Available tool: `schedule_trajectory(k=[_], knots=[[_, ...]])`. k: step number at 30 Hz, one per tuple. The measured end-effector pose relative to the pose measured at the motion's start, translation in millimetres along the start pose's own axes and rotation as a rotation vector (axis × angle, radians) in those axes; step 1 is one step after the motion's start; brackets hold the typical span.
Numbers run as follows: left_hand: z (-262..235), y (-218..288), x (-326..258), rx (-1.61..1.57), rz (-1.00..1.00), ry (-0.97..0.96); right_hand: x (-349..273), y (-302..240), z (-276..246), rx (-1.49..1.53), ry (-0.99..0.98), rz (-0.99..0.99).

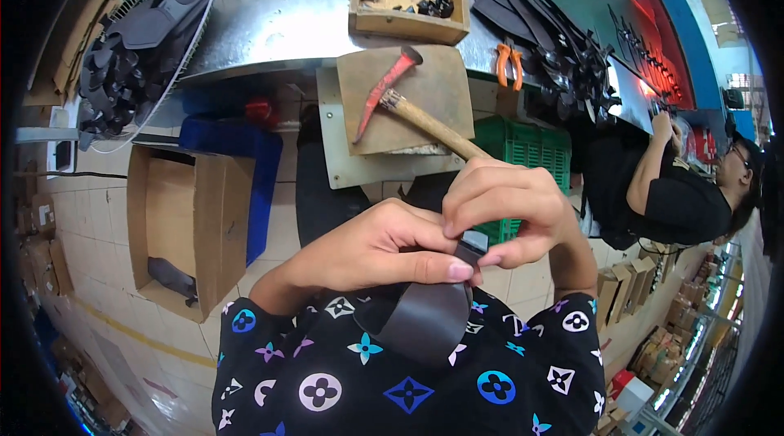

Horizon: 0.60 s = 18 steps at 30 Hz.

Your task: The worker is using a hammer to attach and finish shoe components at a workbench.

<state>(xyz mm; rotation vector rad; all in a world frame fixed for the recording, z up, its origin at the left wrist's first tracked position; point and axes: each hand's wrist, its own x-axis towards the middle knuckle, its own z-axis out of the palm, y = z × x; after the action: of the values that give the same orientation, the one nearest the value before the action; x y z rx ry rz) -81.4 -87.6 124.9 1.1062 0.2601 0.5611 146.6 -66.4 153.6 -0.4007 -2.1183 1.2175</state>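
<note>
In front of my chest, my left hand (392, 252) is closed on a dark, smooth, curved strip (425, 323), thumb along its upper end. The strip's broad part hangs below the fingers. My right hand (514, 211) pinches the same upper end, where a small piece with a shiny top (474, 243) shows between the fingertips. I cannot make out how that piece is joined to the strip. Beyond my hands, a hammer (398, 81) with a worn red head lies on a brown board (445, 81). Its wooden handle runs toward my right hand, which hides the handle's end.
A wooden box (359, 24) of small dark parts stands on the metal bench (278, 15). Orange-handled pliers (509, 64) lie beside dark flat pieces (547, 32). At left are a wire basket (163, 113) and a cardboard box (220, 215). Another person (678, 183) works at right.
</note>
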Motion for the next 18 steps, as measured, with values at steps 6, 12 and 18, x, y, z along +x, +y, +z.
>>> schedule_trajectory(k=[6, 12, 18], knots=[[-2, 4, 11, -0.007, -0.047, -0.365, 12, -13, -14, 0.022, -0.318, -0.193], [-1, 9, 11, 0.029, 0.034, -0.28, 11, -8, -3, 0.006, -0.138, -0.205], [-7, 11, 3, 0.213, -0.086, -0.26, 6, 7, 1, 0.087, -0.075, -0.174]])
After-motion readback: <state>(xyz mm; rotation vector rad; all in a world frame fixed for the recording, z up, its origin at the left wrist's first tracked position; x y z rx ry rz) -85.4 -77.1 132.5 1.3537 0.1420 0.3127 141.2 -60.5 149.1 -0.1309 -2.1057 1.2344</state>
